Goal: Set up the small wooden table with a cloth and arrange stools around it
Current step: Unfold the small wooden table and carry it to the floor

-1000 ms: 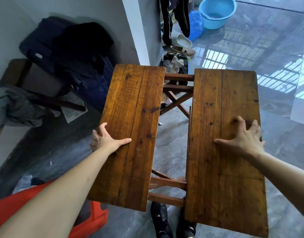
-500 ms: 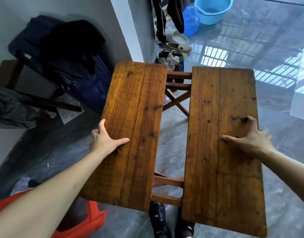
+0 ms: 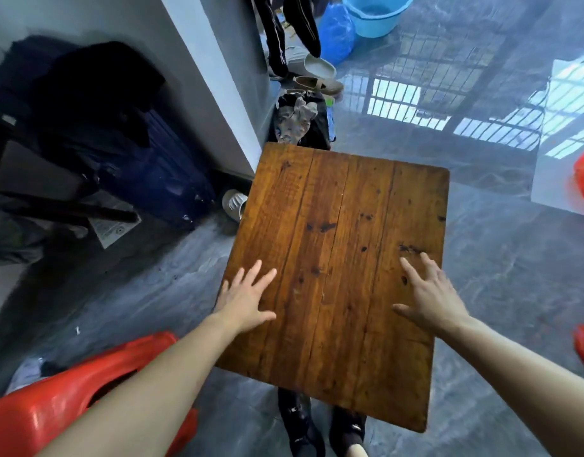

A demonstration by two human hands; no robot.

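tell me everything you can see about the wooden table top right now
The wooden table top is one closed rectangular surface of several reddish-brown planks laid side by side, with dark knots and worn stains. It looks level and stands over the glossy grey floor, its legs hidden beneath. The left hand and right hand lie on its near half with spread fingers. No cloth covers it.

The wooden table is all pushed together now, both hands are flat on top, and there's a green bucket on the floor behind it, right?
Almost. The bucket is blue, not green, as the head view shows. The rest holds: the wooden table shows one closed top, with the left hand and right hand spread flat on it.
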